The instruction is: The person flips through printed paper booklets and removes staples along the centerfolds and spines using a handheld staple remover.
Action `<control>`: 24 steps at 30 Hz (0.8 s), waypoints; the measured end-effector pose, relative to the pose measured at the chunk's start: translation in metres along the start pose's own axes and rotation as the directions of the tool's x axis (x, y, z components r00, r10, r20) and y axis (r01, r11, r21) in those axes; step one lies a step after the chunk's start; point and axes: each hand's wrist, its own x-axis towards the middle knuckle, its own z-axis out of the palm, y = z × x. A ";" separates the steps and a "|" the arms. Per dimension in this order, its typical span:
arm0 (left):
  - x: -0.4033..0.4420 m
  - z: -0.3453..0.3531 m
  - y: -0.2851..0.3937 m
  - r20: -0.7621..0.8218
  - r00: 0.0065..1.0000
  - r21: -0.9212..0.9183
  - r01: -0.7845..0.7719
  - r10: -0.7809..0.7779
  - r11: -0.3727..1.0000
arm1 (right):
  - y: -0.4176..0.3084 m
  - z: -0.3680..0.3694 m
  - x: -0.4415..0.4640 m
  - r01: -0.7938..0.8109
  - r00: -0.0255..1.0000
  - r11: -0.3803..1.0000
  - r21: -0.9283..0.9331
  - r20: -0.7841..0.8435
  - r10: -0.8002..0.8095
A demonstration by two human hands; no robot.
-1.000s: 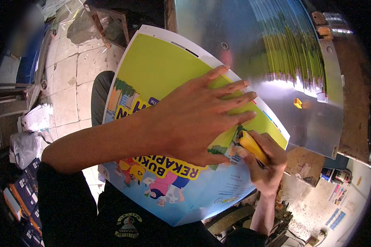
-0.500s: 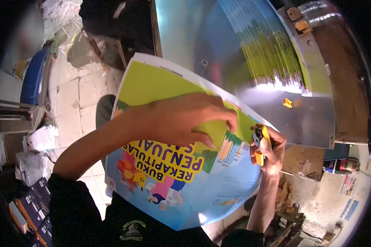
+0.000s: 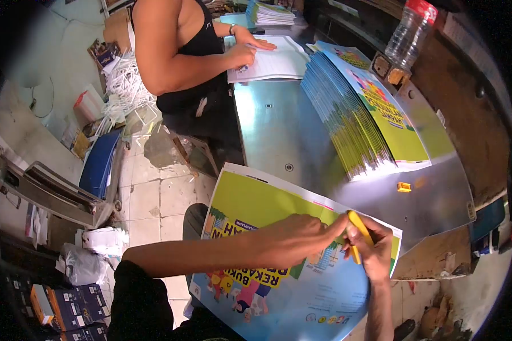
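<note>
A large printed sheet (image 3: 324, 295), a green and blue book cover with upside-down lettering, lies across my lap, tilted. My right hand (image 3: 375, 250) is closed around a yellow stapler (image 3: 360, 224) over the sheet's right part. From the left, my left hand (image 3: 301, 238) reaches across the cover. Its fingers are drawn together, the tips against the stapler's upper end; anything between them is hidden. A small yellow piece (image 3: 404, 187) rests on the metal table (image 3: 279, 133) beyond my right hand.
A tall stack of matching books (image 3: 352, 113) leans on the table, near a clear red-lidded jar (image 3: 411, 35). At the far end another person (image 3: 182, 62) has both hands on white papers (image 3: 281, 59). Paper scraps (image 3: 125, 91) pile on the left.
My view has swung up and left, bringing the other person in. My left hand, spread above the cover before, has closed and moved to the stapler in my right hand.
</note>
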 end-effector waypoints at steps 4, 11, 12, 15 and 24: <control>-0.004 0.000 0.000 -0.127 0.976 -0.240 0.141 -0.175 0.960 | -0.005 0.008 0.001 0.020 0.999 0.991 -0.136 0.047 -0.014; -0.011 0.016 0.010 -0.269 0.946 -0.084 0.164 -0.180 0.983 | -0.009 0.011 0.002 -0.032 0.999 0.998 -0.059 0.008 0.032; -0.014 0.017 0.006 -0.276 0.949 -0.122 0.121 -0.150 0.985 | -0.009 0.012 0.001 -0.028 1.000 0.998 -0.060 0.001 0.028; -0.021 0.015 0.002 -0.277 0.952 -0.217 0.071 -0.132 0.974 | -0.009 0.013 0.001 -0.025 1.000 0.998 -0.059 -0.013 0.024; -0.011 0.003 0.012 -0.128 0.989 0.026 0.075 -0.071 0.997 | 0.003 0.006 0.004 -0.063 0.997 0.997 -0.043 0.033 0.064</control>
